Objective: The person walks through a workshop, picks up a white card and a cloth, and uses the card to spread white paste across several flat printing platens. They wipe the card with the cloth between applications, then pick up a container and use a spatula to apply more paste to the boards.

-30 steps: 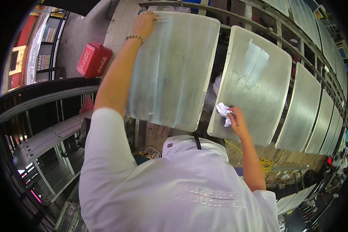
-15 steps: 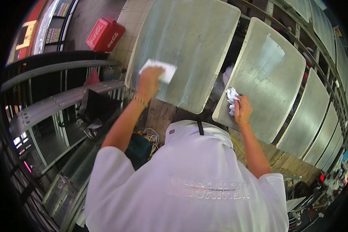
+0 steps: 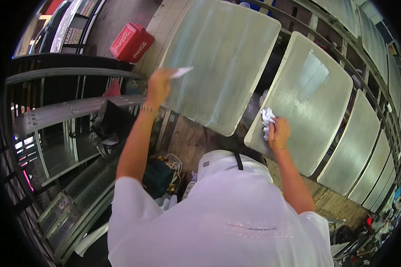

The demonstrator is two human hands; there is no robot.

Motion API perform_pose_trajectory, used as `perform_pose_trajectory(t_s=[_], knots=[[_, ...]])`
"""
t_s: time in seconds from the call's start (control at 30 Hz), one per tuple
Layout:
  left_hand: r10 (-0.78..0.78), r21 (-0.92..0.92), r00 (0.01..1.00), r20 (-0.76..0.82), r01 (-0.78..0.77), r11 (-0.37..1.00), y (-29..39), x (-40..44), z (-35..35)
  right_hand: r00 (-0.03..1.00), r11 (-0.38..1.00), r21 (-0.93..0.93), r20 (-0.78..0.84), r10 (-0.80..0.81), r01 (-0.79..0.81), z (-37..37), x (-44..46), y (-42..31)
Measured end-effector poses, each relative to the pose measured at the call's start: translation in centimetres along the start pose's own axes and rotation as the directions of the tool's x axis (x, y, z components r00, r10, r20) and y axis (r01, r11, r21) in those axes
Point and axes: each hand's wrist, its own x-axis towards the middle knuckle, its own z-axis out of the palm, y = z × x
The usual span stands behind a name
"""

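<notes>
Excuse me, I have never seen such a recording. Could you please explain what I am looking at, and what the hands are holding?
There is no machine here: these are a person's two bare hands, seen by a camera worn on the head, looking forward and down.

The left hand holds a thin white piece, blurred, at the edge of a large grey panel with bluish streaks. The right hand holds a crumpled white wad at the near edge of a second panel, which bears a pale blue patch. I cannot tell whether the white things are paper or cloth.

More panels stand in a row to the right; a red box is at the upper left.
</notes>
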Motion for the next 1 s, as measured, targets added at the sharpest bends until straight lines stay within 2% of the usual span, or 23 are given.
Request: perform_pose_trajectory(t_s=[0.07,0.13,0.2,0.27,0.37,0.4,0.47,0.5,0.57,0.8,0.87,1.0], knots=[[0.048,0.114,0.998,0.038,-0.052,0.992,-2.9,7.8,2.1,1.0,1.0,-0.02,0.006,0.001,-0.001,0.2,0.1,-0.2],[0.067,0.141,0.993,0.097,-0.081,0.987,-7.2,16.7,5.2,1.0,0.999,-0.037,0.005,0.027,-0.027,0.3,0.4,-0.4],[0.204,0.104,0.977,0.058,-0.209,0.972,-8.7,24.7,7.2,0.998,0.997,-0.057,0.005,0.055,-0.055,0.2,0.2,-0.6],[0.091,0.193,0.991,0.098,-0.109,0.975,-8.6,30.5,9.1,0.998,0.995,-0.079,0.012,0.064,-0.063,0.4,0.3,-0.5],[0.125,0.135,0.987,0.102,-0.138,0.981,-10.2,33.8,12.7,0.996,0.992,-0.083,0.004,0.094,-0.093,0.5,0.2,-0.7],[0.126,0.127,0.986,0.113,-0.14,0.982,-10.5,33.6,13.6,0.994,0.991,-0.086,0.008,0.106,-0.105,0.5,0.1,-0.7],[0.243,0.05,0.97,0.024,-0.244,0.968,-10.2,31.8,13.8,0.993,0.989,-0.094,0.009,0.115,-0.113,0.6,-0.1,-0.7],[0.237,0.05,0.971,0.035,-0.239,0.97,-10.3,30.9,13.4,0.992,0.989,-0.089,0.017,0.121,-0.119,0.7,-0.2,-0.8],[0.189,0.17,0.968,0.167,-0.217,0.961,-10.7,29.0,12.3,0.995,0.992,-0.084,0.006,0.096,-0.095,0.6,0.1,-0.7],[0.109,0.034,0.974,0.198,-0.118,0.992,-8.2,11.5,5.4,0.998,0.994,-0.099,0.011,0.054,-0.053,0.6,-0.1,-0.6],[0.15,0.053,0.965,0.215,-0.165,0.985,-7.3,6.3,3.6,0.999,0.99,-0.134,0.001,0.041,-0.041,0.8,-0.2,-0.4],[-0.002,0.086,0.96,0.282,-0.023,0.996,-3.5,-3.8,-0.1,0.999,0.99,-0.131,0.0,0.043,-0.042,1.0,-0.3,-0.3]])
